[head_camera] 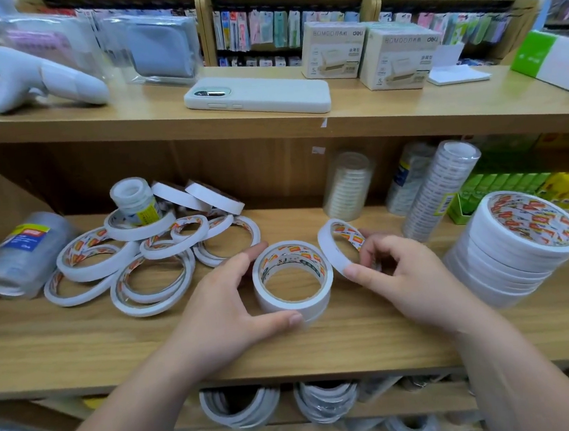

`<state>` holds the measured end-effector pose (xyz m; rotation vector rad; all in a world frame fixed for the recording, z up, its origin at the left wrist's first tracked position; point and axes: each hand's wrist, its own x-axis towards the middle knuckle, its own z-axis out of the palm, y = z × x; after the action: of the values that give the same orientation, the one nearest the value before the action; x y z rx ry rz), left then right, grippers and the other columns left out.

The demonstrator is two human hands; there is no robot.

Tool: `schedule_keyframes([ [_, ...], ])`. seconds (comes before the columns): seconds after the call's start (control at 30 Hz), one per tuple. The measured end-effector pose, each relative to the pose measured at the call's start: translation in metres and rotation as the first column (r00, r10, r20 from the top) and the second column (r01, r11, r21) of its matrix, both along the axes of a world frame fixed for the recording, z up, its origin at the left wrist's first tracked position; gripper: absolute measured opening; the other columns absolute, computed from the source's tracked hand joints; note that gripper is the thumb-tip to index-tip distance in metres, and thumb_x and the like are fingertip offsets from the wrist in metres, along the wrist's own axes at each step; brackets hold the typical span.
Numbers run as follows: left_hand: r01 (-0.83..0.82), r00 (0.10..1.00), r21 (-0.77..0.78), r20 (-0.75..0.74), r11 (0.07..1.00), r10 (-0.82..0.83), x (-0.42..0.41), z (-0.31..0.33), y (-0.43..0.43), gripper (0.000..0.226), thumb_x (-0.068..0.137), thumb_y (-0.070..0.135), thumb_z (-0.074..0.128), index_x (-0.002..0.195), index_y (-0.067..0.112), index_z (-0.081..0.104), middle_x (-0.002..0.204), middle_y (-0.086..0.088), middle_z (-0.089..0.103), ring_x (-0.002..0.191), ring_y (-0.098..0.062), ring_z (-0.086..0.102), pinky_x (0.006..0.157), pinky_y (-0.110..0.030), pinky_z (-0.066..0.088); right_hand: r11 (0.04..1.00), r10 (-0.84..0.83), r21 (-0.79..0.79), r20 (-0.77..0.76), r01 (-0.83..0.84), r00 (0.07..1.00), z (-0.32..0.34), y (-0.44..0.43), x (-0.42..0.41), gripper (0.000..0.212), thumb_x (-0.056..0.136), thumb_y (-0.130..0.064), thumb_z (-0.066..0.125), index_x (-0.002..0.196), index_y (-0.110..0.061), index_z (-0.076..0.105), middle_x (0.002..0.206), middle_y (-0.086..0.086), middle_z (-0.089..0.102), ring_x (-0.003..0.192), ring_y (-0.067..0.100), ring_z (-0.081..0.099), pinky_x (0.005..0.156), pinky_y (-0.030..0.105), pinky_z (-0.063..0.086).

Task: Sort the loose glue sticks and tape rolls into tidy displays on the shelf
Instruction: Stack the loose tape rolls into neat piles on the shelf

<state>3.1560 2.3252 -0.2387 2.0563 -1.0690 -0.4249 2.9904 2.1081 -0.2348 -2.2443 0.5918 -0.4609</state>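
A short stack of wide white tape rolls (293, 297) stands on the wooden shelf (81, 350) in front of me. My left hand (226, 309) cups its left side, thumb at the front and fingers behind. My right hand (409, 280) holds a single white tape roll (334, 248) tilted on edge just right of the stack. A loose heap of thin tape rolls (149, 258) lies to the left. A tall neat stack of tape rolls (516, 250) stands at the right.
Wrapped sleeves of clear tape (439, 188) stand at the back, another sleeve (21, 255) lies at far left. Green and yellow glue boxes (521, 191) fill the back right. A phone (255, 94), a white controller (33, 79) and cartons (396, 57) rest on the upper shelf.
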Motion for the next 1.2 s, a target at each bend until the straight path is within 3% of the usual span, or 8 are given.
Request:
schedule_keyframes([
  [0.07, 0.001, 1.0, -0.004, 0.001, 1.0, -0.001, 0.0, 0.0, 0.0, 0.113, 0.052, 0.068, 0.086, 0.15, 0.041, 0.037, 0.144, 0.03, 0.045, 0.13, 0.009, 0.043, 0.112, -0.027, 0.04, 0.992, -0.072, 0.112, 0.123, 0.058, 0.99, 0.004, 0.002, 0.003, 0.043, 0.06, -0.048, 0.089, 0.077, -0.023, 0.058, 0.097, 0.01, 0.071, 0.075, 0.015, 0.061, 0.074, 0.046, 0.052],
  [0.17, -0.005, 1.0, -0.019, -0.025, 1.0, 0.005, 0.001, -0.001, 0.0, 0.112, 0.051, 0.065, 0.089, 0.149, 0.042, 0.038, 0.141, 0.031, 0.048, 0.128, 0.011, 0.044, 0.111, -0.024, 0.04, 0.981, -0.04, 0.192, 0.286, -0.016, 0.957, 0.014, 0.008, 0.007, 0.052, 0.051, -0.043, 0.091, 0.092, -0.029, 0.062, 0.105, 0.001, 0.072, 0.09, 0.015, 0.067, 0.083, 0.049, 0.056],
  [0.33, -0.013, 1.0, -0.036, -0.025, 0.999, 0.012, 0.002, -0.003, -0.001, 0.111, 0.048, 0.059, 0.093, 0.144, 0.04, 0.043, 0.13, 0.034, 0.051, 0.116, 0.02, 0.046, 0.102, -0.012, 0.041, 0.97, 0.239, -0.078, 0.16, -0.229, 0.958, 0.033, 0.032, 0.02, 0.069, 0.055, -0.035, 0.092, 0.116, -0.029, 0.06, 0.109, -0.015, 0.067, 0.108, 0.013, 0.062, 0.091, 0.022, 0.049],
  [0.47, 0.0, 0.999, -0.074, -0.042, 0.997, -0.003, 0.004, -0.004, 0.0, 0.106, 0.051, 0.049, 0.096, 0.143, 0.04, 0.044, 0.122, 0.035, 0.055, 0.113, 0.023, 0.048, 0.087, 0.003, 0.037, 0.956, 0.278, -0.13, 0.105, -0.264, 0.955, 0.029, 0.04, 0.033, 0.075, 0.056, -0.04, 0.092, 0.122, -0.029, 0.059, 0.114, -0.017, 0.066, 0.114, 0.011, 0.06, 0.095, 0.027, 0.048],
  [0.83, -0.016, 0.996, -0.114, -0.086, 0.993, 0.007, 0.005, -0.005, 0.0, 0.102, 0.055, 0.049, 0.094, 0.144, 0.035, 0.048, 0.124, 0.027, 0.062, 0.115, 0.012, 0.055, 0.099, -0.02, 0.049, 0.962, 0.265, -0.097, 0.076, -0.257, 0.961, 0.024, 0.039, 0.032, 0.093, 0.055, -0.049, 0.095, 0.136, -0.03, 0.053, 0.128, -0.019, 0.061, 0.125, 0.005, 0.055, 0.102, 0.025, 0.046],
  [0.93, -0.01, 0.996, -0.1, -0.091, 0.995, 0.001, 0.006, -0.004, 0.0, 0.107, 0.051, 0.055, 0.094, 0.145, 0.036, 0.047, 0.126, 0.028, 0.061, 0.116, 0.012, 0.054, 0.1, -0.019, 0.048, 0.972, 0.219, 0.072, 0.09, -0.225, 0.972, 0.014, 0.032, 0.024, 0.108, 0.053, -0.034, 0.099, 0.146, -0.026, 0.045, 0.135, -0.013, 0.059, 0.124, 0.002, 0.057, 0.101, 0.026, 0.051],
  [1.07, -0.012, 0.995, -0.109, -0.096, 0.994, 0.002, 0.005, -0.004, -0.002, 0.109, 0.047, 0.046, 0.098, 0.144, 0.036, 0.048, 0.126, 0.026, 0.062, 0.115, 0.01, 0.057, 0.098, -0.018, 0.05, 0.939, 0.163, 0.285, 0.122, -0.192, 0.979, 0.001, 0.028, 0.017, 0.105, 0.052, -0.018, 0.098, 0.144, -0.021, 0.048, 0.128, -0.002, 0.066, 0.117, 0.011, 0.066, 0.094, 0.034, 0.057],
  [1.2, -0.02, 0.999, -0.114, -0.048, 0.993, 0.015, -0.001, -0.008, -0.004, 0.106, 0.043, 0.036, 0.101, 0.138, 0.032, 0.055, 0.121, 0.025, 0.066, 0.11, 0.01, 0.061, 0.095, -0.017, 0.052, 0.95, 0.131, 0.268, 0.115, -0.158, 0.985, -0.006, 0.033, 0.014, 0.097, 0.052, -0.01, 0.099, 0.14, -0.014, 0.056, 0.123, -0.006, 0.068, 0.114, 0.002, 0.065, 0.09, 0.024, 0.057],
])
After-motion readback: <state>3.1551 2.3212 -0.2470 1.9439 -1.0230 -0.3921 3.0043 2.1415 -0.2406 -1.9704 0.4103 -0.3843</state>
